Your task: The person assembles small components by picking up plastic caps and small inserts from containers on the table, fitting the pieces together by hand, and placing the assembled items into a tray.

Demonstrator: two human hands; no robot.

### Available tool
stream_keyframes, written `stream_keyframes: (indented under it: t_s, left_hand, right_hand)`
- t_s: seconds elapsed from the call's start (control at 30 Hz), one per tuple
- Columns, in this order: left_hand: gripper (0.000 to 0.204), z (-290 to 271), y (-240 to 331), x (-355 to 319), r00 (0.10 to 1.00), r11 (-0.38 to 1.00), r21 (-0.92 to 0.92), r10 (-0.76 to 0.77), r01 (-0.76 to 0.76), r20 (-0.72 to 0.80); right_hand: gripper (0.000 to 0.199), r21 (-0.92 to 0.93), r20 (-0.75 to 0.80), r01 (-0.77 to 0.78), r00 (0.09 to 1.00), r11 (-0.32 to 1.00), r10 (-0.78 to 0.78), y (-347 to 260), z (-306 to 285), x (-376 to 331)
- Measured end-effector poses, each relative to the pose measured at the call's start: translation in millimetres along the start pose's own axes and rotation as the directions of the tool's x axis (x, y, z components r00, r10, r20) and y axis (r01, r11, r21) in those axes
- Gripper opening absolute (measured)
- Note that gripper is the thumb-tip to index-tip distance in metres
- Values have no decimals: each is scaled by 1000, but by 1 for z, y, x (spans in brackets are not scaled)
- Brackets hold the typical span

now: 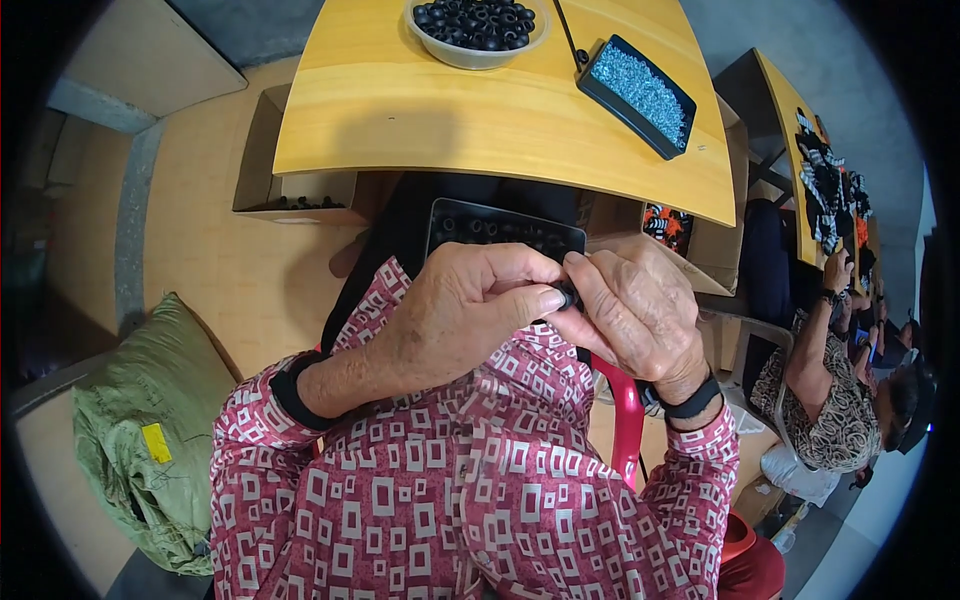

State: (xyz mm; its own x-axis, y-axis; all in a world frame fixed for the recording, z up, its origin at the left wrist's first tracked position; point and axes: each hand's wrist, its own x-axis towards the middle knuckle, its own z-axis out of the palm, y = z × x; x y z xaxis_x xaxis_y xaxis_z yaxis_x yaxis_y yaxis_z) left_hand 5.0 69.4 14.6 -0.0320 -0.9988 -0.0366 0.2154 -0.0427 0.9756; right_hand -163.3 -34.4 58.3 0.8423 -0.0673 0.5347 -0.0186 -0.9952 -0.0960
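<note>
The two hands meet in front of the body, and their fingertips are close together. The left hand [470,305] pinches a small black piece [568,293] between thumb and forefinger. The right hand [640,305] pinches the same piece from the right side, with its other fingers curled. The piece is mostly hidden by the fingers, so I cannot tell its full shape.

Just beyond the hands, partly covered by them, is a black tray [490,214] with more black pieces inside. It is lower than the table [380,100], by its near edge. On the far part of the table stands a bowl [470,58], heaped with black rings. To the right of the bowl, a dark dish [630,122] holds many shiny, bluish beads [640,88].

Under the table at left is a carton [258,150] with some dark pieces; at right, another box [715,250] contains black and orange things. A green sack [130,400] leans on the near left side. At far right, a co-worker [830,390] sits by a second table [785,110], which carries striped black-and-white pieces [822,180].
</note>
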Motion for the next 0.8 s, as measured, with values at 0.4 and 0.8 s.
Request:
stream_keyframes:
  t_s: [0.4, 0.8]
  left_hand:
    - [12, 0, 6, 0, 994, 993, 65, -103, 100, 37]
    - [11, 3, 5, -1, 995, 996, 8, -91, 91, 51]
  right_hand:
    - [26, 7, 195, 174, 966, 985, -173, 11, -12, 8]
    - [27, 450, 272, -294, 944, 843, 184, 18, -18, 3]
